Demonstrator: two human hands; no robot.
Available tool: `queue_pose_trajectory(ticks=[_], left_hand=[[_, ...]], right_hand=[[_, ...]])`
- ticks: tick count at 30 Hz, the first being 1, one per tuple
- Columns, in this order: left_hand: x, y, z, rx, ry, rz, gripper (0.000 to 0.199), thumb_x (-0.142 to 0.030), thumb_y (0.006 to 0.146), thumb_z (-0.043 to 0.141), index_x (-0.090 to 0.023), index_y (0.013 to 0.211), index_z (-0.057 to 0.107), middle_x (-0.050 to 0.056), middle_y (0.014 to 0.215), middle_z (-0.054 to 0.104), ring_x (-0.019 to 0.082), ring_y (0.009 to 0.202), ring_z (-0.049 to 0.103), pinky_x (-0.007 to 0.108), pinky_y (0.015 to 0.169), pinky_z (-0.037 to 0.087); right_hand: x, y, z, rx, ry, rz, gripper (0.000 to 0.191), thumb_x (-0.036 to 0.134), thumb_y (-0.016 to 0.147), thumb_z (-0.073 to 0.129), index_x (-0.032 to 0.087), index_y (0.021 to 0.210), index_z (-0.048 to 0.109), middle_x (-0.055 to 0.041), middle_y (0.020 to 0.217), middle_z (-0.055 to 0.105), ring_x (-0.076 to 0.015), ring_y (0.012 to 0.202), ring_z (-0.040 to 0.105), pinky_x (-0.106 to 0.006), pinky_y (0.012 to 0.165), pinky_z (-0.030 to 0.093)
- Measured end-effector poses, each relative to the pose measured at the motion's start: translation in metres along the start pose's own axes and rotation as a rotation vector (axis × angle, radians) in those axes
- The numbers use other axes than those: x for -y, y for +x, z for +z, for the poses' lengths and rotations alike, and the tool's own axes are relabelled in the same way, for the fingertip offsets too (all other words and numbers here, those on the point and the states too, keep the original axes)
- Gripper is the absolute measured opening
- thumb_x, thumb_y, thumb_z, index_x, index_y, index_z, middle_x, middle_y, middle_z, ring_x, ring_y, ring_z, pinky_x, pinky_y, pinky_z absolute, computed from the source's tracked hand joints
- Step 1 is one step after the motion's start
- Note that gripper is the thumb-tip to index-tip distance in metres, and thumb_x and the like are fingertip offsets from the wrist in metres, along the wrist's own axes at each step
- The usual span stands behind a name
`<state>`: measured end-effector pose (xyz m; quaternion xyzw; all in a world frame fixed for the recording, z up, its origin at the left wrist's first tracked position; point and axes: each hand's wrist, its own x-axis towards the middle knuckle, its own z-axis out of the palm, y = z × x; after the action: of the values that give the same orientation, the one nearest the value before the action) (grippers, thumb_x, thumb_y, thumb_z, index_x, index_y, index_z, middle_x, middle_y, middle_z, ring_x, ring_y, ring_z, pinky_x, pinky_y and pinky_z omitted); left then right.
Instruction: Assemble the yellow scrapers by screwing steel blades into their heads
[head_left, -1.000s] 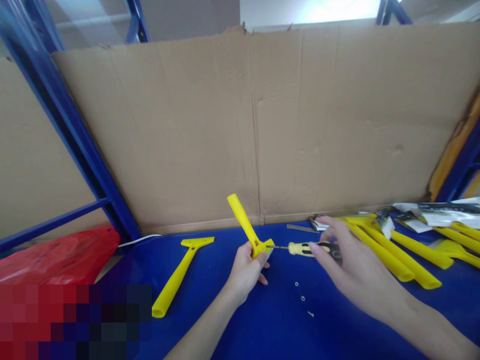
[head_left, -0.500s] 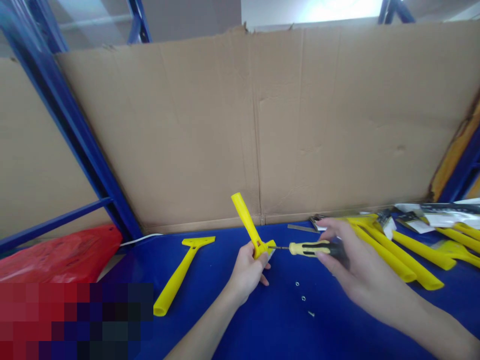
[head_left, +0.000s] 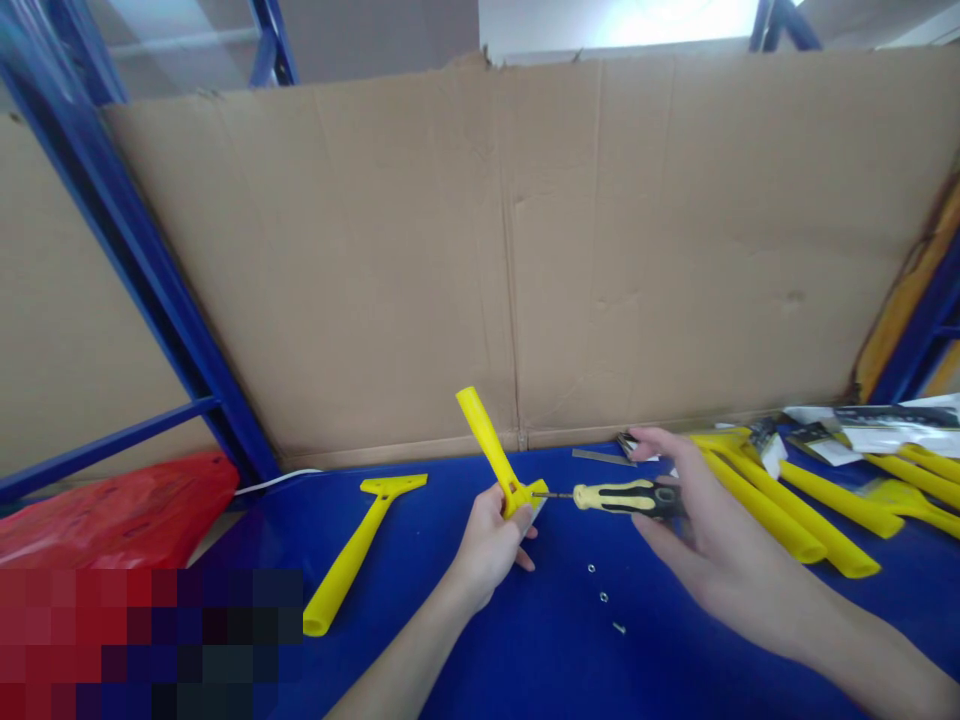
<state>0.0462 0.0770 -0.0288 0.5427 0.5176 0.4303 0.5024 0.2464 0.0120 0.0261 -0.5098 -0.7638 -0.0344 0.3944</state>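
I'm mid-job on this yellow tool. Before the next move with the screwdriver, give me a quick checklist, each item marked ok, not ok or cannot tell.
1. Left hand gripping the yellow tool near its head: ok.
2. Screwdriver lined up with the tool's head: ok, its shaft reaches there from the right.
3. Tip seated in a screw: cannot tell, too small to see.
4. Right hand wrapped firmly around the screwdriver's handle: not ok, its thumb and upper finger are spread.
5. Loose hardware clear of both hands: ok, two nuts and a small screw lie on the blue tabletop.
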Motion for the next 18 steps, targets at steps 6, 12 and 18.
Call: queue_pose_trajectory(ticks=[6, 12, 18], left_hand=[[-0.0019, -0.0004, 0.0004, -0.009, -0.012, -0.004, 0.017, -0.008, 0.081, 0.051, -0.01, 0.097, 0.053, 0.005, 0.08, 0.054, 0.014, 0.066, 0.057, 0.015, 0.03, 0.043], [-0.0028, -0.0009, 0.0008, 0.003, -0.006, 0.001, 0.014, -0.008, 0.08, 0.051, -0.01, 0.095, 0.053, 0.004, 0.078, 0.052, 0.014, 0.066, 0.057, 0.015, 0.03, 0.043], [-0.0013, -0.001, 0.0003, 0.018, -0.001, 0.007, 0.015, -0.01, 0.08, 0.051, -0.011, 0.095, 0.053, 0.003, 0.078, 0.051, 0.013, 0.066, 0.056, 0.014, 0.03, 0.043]], right_hand=[[-0.0017, 0.0, -0.0024, 0.023, -0.067, 0.076, 0.046, 0.038, 0.088, 0.041, 0.019, 0.129, 0.036, -0.0102, 0.099, 0.064, -0.0236, 0.078, 0.066, -0.035, 0.066, 0.053], [-0.0004, 0.0017, -0.0044, 0.086, -0.024, 0.139, 0.041, 0.038, 0.089, 0.038, 0.019, 0.126, 0.039, -0.0068, 0.088, 0.064, -0.0202, 0.064, 0.064, -0.03, 0.055, 0.05], [0.0004, 0.003, -0.0031, 0.032, 0.053, 0.062, 0.041, 0.036, 0.087, 0.043, 0.02, 0.123, 0.036, -0.0106, 0.105, 0.06, -0.0196, 0.078, 0.065, -0.029, 0.063, 0.053]])
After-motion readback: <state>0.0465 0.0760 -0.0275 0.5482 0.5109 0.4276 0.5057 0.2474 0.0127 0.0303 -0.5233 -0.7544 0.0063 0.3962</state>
